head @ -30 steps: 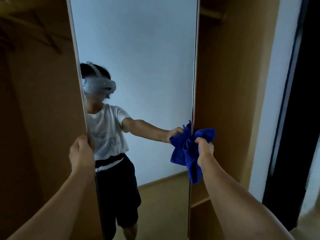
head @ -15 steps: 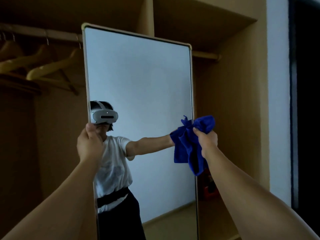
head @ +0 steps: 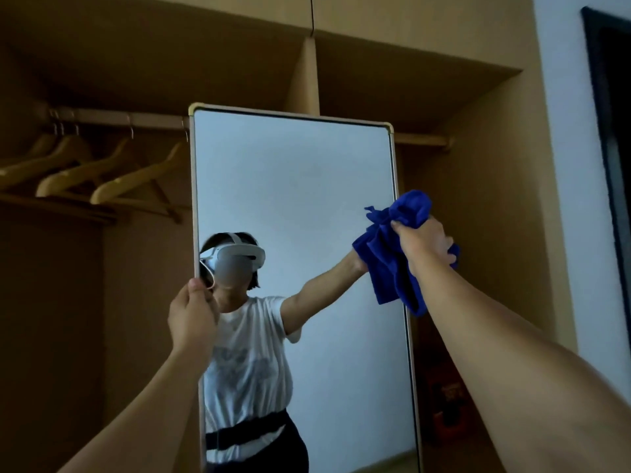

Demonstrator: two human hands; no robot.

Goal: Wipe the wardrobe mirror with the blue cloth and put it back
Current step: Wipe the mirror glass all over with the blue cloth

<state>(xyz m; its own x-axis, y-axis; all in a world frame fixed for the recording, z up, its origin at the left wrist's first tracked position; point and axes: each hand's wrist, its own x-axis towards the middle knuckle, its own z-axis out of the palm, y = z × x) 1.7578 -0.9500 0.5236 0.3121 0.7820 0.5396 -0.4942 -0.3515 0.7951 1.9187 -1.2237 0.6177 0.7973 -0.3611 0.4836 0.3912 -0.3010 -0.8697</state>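
Note:
A tall wardrobe mirror (head: 307, 186) in a pale gold frame stands inside an open wooden wardrobe. My left hand (head: 191, 315) grips the mirror's left edge at about mid-height. My right hand (head: 421, 245) holds a bunched blue cloth (head: 392, 257) against the mirror's right edge, with part of the cloth hanging down below my hand. The glass reflects a person in a white T-shirt and my outstretched arm with the cloth.
Several wooden hangers (head: 102, 175) hang from a rail (head: 119, 116) at the upper left. A wooden divider (head: 305, 73) stands above the mirror. A dim red object (head: 447, 404) sits low in the right compartment. A white wall (head: 566, 165) and dark door frame (head: 611, 131) lie right.
The view has tilted upward, bringing the mirror's top edge and the hangers into sight. My right hand has moved the cloth higher along the right edge. My left hand slid up the left edge.

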